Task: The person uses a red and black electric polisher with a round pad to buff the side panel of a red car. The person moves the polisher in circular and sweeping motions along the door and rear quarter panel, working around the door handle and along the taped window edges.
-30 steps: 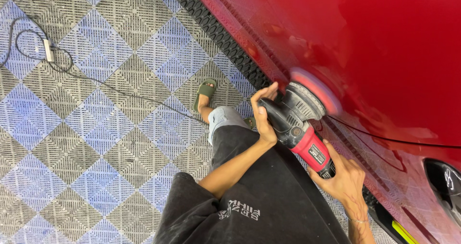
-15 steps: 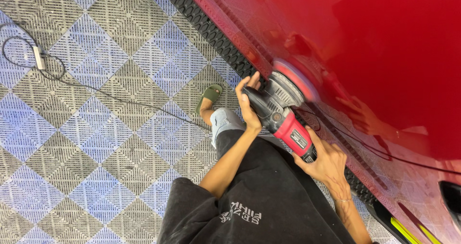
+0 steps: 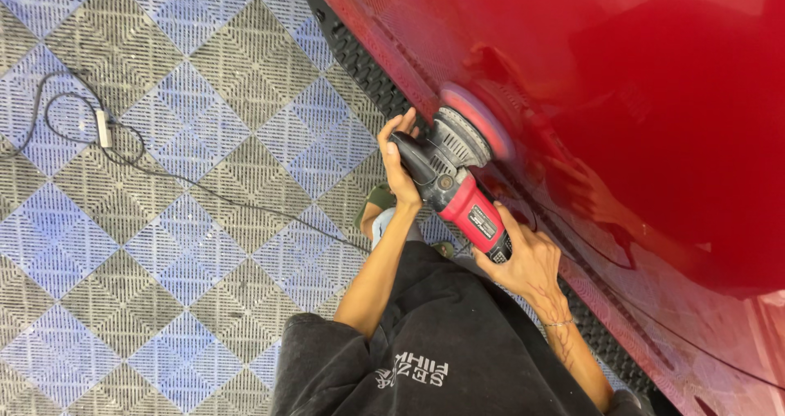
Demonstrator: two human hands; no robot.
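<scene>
Both hands are on a red and black polisher (image 3: 458,188) whose round pad (image 3: 481,130) sits flat against the lower part of a red car body (image 3: 621,89). The left hand (image 3: 398,164) has its grip closed over the black front handle of the tool, just behind the pad, fingers wrapped around the top. The right hand (image 3: 527,256) has its grip clamped on the rear end of the red housing, thumb along the side. The tool lies at a slant, pad end up and toward the car, tail end down toward the person's body.

Just below the pad runs a black textured sill strip (image 3: 368,68), which follows the bottom edge of the car from the top of the view down to the lower right. The left hand is right beside this strip. The glossy paint mirrors the tool and the arms.

The person wears a black shirt (image 3: 433,359) with a pale print, and a thin bracelet (image 3: 558,323) circles the right wrist. Under the left forearm a foot in a sandal (image 3: 374,207) rests on the floor (image 3: 163,301), which is laid in grey and pale blue grid tiles. A thin dark cord (image 3: 204,191) runs across these tiles from a loose coil at the left, where a small pale plug piece (image 3: 103,128) lies, toward the person's legs. The cord is well apart from the pad and the car.
</scene>
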